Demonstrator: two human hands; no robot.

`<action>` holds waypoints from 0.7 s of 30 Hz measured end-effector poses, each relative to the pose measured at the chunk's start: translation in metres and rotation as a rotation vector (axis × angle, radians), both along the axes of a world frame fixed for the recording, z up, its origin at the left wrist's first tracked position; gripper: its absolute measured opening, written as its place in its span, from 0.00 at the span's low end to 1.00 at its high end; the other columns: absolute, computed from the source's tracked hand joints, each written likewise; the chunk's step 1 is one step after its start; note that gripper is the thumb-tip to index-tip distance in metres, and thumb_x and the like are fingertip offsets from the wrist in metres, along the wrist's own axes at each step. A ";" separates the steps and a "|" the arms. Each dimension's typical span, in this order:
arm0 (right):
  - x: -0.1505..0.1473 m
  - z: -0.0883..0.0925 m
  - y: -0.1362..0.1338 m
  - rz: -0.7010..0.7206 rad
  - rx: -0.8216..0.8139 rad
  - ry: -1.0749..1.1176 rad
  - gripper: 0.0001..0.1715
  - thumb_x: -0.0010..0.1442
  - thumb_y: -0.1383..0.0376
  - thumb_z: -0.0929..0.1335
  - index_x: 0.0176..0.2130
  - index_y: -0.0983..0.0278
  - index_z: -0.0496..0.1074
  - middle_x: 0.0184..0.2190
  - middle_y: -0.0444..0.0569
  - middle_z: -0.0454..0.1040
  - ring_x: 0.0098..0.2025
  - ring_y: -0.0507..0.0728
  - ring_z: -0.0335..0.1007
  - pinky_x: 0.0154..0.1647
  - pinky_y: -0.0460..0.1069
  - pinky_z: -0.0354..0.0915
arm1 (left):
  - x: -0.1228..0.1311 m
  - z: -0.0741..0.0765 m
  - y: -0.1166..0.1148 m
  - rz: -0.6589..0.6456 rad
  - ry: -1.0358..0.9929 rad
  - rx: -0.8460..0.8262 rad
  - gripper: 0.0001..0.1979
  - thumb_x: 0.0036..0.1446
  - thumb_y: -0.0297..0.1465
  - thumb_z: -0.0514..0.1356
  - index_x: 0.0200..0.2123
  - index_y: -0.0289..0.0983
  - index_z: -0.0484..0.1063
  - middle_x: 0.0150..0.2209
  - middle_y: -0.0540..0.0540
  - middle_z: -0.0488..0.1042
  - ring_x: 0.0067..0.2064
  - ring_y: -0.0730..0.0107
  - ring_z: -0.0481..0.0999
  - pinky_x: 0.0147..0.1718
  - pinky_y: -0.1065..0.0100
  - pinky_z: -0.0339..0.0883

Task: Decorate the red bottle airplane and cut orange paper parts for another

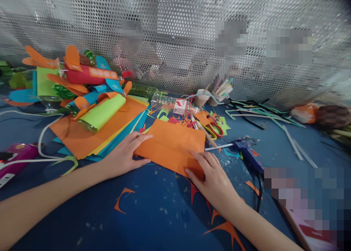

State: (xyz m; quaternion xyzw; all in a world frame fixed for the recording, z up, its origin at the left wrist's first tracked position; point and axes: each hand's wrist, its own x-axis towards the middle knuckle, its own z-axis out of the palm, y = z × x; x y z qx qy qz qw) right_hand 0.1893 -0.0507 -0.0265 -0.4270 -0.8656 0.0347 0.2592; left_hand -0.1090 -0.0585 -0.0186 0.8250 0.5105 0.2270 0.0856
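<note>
An orange craft sheet [171, 143] with a faint crease across it lies before me, slightly raised from the blue table. My left hand [128, 153] grips its left edge, with the thumb at the lower corner and the fingers above. At the lower right edge, my right hand [212, 170] holds the sheet with thumb and fingers, their tips resting on it. Just beyond the sheet are scissors [216, 129] with red and yellow handles, among paper scraps. A blue glue gun [248, 154] lies right of my right hand, its nozzle pointing toward the sheet.
Stacked coloured sheets [74, 134] lie at left, under bottle crafts including a lime-wrapped bottle [102, 114]. A clear bottle [167, 102] and cups of sticks [203, 97] stand near the perforated metal wall [175, 17]. A purple device [20, 158] with white cables sits far left; orange offcuts [226, 227] lie in front.
</note>
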 end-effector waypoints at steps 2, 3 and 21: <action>-0.001 0.002 0.000 0.021 -0.032 0.063 0.12 0.61 0.64 0.65 0.45 0.62 0.68 0.39 0.52 0.71 0.43 0.60 0.70 0.45 0.57 0.70 | -0.002 0.000 0.002 0.016 -0.074 -0.032 0.29 0.56 0.40 0.60 0.58 0.44 0.56 0.51 0.43 0.66 0.50 0.59 0.68 0.48 0.57 0.66; -0.002 0.003 -0.001 0.026 -0.060 0.090 0.08 0.60 0.65 0.65 0.42 0.62 0.68 0.38 0.51 0.71 0.42 0.59 0.70 0.43 0.55 0.71 | -0.002 -0.001 0.004 0.026 -0.120 -0.053 0.28 0.56 0.39 0.60 0.58 0.44 0.57 0.49 0.44 0.67 0.48 0.61 0.69 0.46 0.59 0.67; -0.002 0.015 -0.007 0.261 0.126 -0.038 0.08 0.61 0.70 0.64 0.40 0.61 0.69 0.40 0.50 0.76 0.44 0.60 0.71 0.47 0.58 0.69 | -0.013 0.003 0.009 -0.198 -0.297 -0.042 0.09 0.57 0.29 0.57 0.40 0.44 0.75 0.44 0.45 0.69 0.47 0.66 0.71 0.48 0.59 0.67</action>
